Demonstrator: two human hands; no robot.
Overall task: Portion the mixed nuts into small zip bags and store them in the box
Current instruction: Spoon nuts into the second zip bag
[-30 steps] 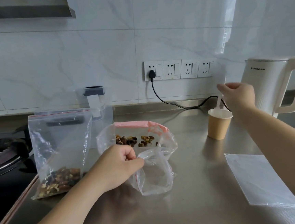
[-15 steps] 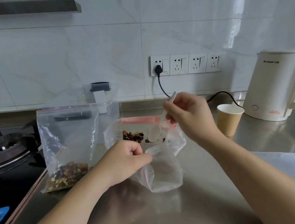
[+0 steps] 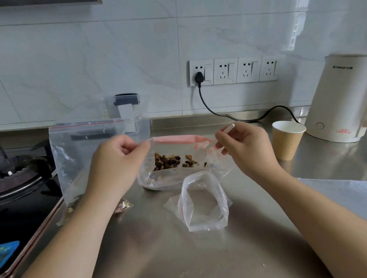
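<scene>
Head view: mouth of the large nut bag [image 3: 180, 161] pulled wide on the steel worktop [image 3: 166, 262], left hand [image 3: 118, 164] pinching the near-left lip, fingers [image 3: 144, 145] curled round the plastic. Right hand [image 3: 245, 151] gripping a white plastic spoon [image 3: 224, 133] by the handle while also catching the pink zip strip on the right, bowl of the spoon down inside the bag; apparently stretched between both hands so the mouth stays open for scooping. Mixed nuts [image 3: 171, 161] heaped at the bottom of that bag, dark against the clear film.

Just in front, touching no hand, a small zip bag [image 3: 203, 203] standing with its mouth propped open toward the camera, nothing visible inside; likely left gaping to take the next scoop without a hand to steady it. To the left, a filled zip bag [image 3: 85, 165] upright, partly hidden behind the left forearm, a little of its contents showing at the bottom corner. Behind it, a clear storage box [image 3: 132, 121] with a grey latch against the wall, seemingly within reach for finished portions.

At right, a paper cup [image 3: 287, 141] beside a white kettle [image 3: 347, 100], near the bags. Flat spare bags [image 3: 350, 204] lying at the right edge. Gas hob [image 3: 15, 175] at far left.
</scene>
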